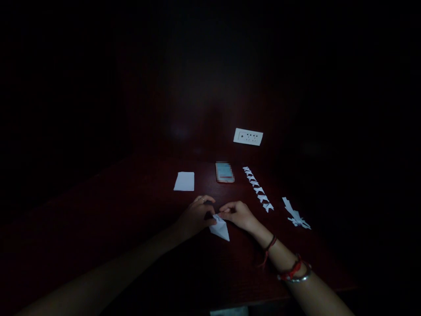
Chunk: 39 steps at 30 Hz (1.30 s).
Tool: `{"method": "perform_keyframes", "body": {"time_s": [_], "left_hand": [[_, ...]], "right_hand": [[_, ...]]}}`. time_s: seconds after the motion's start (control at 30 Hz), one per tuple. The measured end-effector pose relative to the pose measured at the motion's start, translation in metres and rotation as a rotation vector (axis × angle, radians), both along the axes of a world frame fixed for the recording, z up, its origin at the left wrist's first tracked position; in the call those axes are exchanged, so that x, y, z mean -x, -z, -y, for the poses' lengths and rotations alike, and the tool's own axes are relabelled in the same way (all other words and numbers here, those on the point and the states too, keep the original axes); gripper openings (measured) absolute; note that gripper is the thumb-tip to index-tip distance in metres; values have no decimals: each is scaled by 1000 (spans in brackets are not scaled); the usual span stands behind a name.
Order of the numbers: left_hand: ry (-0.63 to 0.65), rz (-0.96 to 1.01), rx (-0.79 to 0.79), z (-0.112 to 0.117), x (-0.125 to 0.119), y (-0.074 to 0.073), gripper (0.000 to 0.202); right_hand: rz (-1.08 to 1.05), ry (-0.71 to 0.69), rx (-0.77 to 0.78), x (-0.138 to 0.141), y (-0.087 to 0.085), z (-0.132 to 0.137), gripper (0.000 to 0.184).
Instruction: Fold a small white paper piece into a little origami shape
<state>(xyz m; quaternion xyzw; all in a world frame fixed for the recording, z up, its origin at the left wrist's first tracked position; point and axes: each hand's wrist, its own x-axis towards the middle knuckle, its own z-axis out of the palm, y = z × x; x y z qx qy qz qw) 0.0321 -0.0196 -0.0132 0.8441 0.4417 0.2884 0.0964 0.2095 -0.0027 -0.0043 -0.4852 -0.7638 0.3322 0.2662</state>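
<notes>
At the lower centre of the frame, the small folded paper (220, 230) sits between my hands: my left hand (196, 216) pinches its upper left edge, and my right hand (239, 215) has thumb and forefinger clamped at its top. I'd best hold the left still, line the edges up, and press each crease firmly from the point outward.
</notes>
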Motion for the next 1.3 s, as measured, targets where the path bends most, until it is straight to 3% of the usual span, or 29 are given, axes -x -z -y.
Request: {"method": "perform_keyframes", "body": {"time_s": [0.23,0.4,0.57,0.83,1.3], "left_hand": [[5,37,-2,-1,2,2,16],[-25,45,76,-3,10,-6,39],[-29,73,35,3,6,-17,13],[-19,93,-66,3,1,-17,8],[37,100,-137,6,-1,-21,9]], "right_hand": [[-120,55,97,4,7,0,27],[-153,17,20,6,0,4,20],[-119,23,-151,7,-10,12,17],[-38,-58,-417,7,-23,20,10],[31,-149,-548,8,-27,21,10]]}}
